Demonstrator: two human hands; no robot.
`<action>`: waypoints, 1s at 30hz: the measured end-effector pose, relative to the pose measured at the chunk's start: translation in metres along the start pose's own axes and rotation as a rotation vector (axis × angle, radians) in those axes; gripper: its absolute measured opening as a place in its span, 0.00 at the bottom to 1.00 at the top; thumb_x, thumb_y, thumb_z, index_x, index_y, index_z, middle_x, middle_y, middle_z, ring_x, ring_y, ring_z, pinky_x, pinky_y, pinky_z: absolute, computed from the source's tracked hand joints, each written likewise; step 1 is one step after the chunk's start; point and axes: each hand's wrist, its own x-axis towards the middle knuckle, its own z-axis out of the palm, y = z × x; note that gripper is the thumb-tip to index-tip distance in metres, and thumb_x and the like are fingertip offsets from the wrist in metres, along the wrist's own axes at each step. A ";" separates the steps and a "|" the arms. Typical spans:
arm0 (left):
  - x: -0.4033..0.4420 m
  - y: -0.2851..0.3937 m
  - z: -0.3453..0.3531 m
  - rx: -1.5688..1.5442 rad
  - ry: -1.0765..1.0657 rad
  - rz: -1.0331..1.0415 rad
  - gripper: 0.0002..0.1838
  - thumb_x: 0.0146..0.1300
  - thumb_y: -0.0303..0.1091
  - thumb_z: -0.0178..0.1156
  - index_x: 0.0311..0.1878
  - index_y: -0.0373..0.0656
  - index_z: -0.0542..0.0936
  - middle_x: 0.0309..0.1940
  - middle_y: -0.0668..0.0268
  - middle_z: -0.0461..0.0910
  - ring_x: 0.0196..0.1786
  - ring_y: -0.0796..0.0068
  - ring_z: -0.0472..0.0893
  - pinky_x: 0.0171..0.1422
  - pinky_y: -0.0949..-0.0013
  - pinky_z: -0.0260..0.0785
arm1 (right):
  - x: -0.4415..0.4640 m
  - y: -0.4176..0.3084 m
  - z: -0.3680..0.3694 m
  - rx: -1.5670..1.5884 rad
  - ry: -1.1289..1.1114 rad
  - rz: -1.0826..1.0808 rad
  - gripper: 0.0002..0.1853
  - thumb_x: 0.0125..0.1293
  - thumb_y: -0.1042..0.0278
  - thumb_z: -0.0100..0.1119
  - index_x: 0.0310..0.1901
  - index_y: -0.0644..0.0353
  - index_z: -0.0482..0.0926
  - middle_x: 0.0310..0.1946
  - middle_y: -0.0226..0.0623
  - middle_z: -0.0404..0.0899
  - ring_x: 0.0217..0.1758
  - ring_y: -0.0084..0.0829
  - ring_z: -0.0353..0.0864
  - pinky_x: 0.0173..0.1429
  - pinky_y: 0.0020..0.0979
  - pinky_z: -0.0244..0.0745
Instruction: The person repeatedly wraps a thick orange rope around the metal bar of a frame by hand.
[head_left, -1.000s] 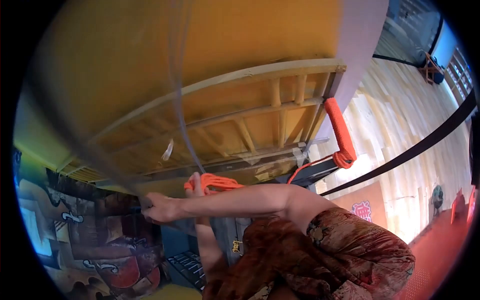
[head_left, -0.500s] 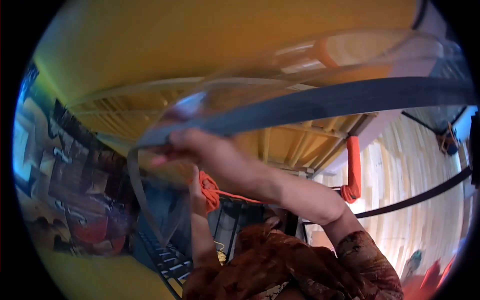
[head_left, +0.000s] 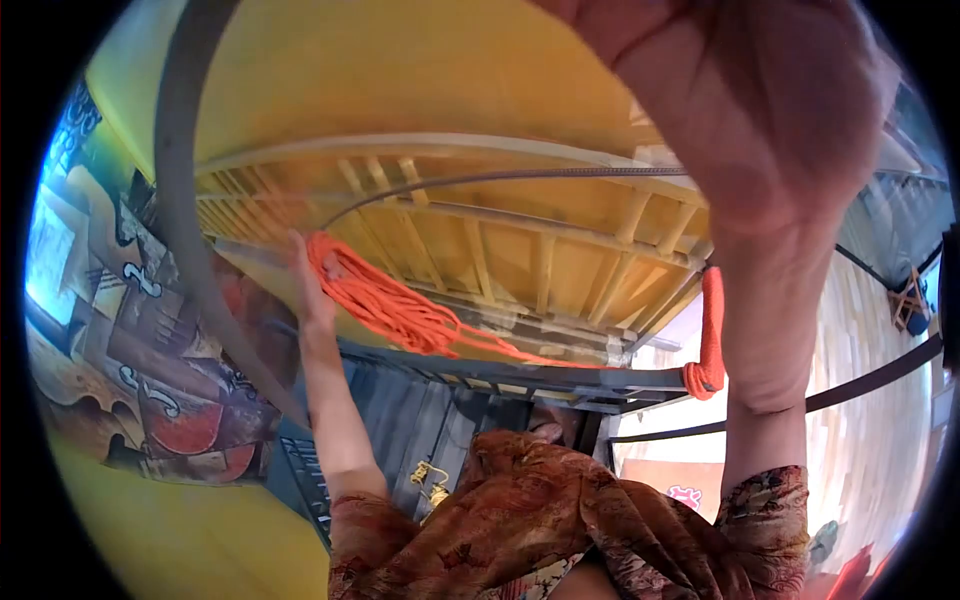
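Observation:
My left hand (head_left: 316, 285) is at the left, closed around one end of a looped bundle of orange rope (head_left: 400, 315). From the bundle, a strand runs right towards an upright orange rope-wrapped piece (head_left: 711, 330) by the railing corner. My right hand (head_left: 760, 100) is raised very close to the camera at the upper right. Its palm side and wrist show, but its fingers are hidden or cut off by the frame, so what it holds cannot be made out. A grey band (head_left: 180, 150) curves down the left side, close to the camera.
A pale railing (head_left: 540, 270) stands against the yellow wall. Below it are a dark rail (head_left: 640, 379) and dark planks with a yellow cord (head_left: 430, 480). A painted panel (head_left: 190, 400) is at left. A dark strap (head_left: 880, 375) crosses over the wooden floor (head_left: 860, 330).
My right hand has risen from the lower left to the top right, near the camera. My left hand has moved left and up with the rope, which now hangs more stretched out. The grey band has swung left.

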 end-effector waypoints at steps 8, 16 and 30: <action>0.065 0.084 0.066 0.097 -0.042 0.121 0.27 0.66 0.63 0.48 0.24 0.48 0.66 0.12 0.75 0.57 0.16 0.81 0.58 0.23 0.75 0.51 | 0.007 -0.060 -0.002 -0.092 -0.202 -0.175 0.17 0.66 0.74 0.39 0.51 0.81 0.63 0.52 0.65 0.69 0.58 0.55 0.71 0.65 0.46 0.69; 0.147 0.079 0.111 0.226 -0.117 0.028 0.28 0.57 0.65 0.58 0.25 0.48 0.65 0.13 0.73 0.62 0.14 0.82 0.59 0.19 0.75 0.53 | 0.026 -0.053 -0.016 -0.151 -0.243 -0.216 0.17 0.66 0.77 0.33 0.50 0.86 0.59 0.54 0.73 0.64 0.61 0.62 0.67 0.68 0.51 0.68; 0.178 0.071 0.178 0.953 -0.315 -0.138 0.33 0.59 0.70 0.51 0.31 0.43 0.71 0.12 0.72 0.64 0.12 0.81 0.61 0.18 0.74 0.57 | 0.070 -0.057 -0.103 -0.017 0.374 -0.338 0.13 0.66 0.79 0.30 0.41 0.85 0.60 0.50 0.76 0.65 0.60 0.63 0.67 0.67 0.53 0.69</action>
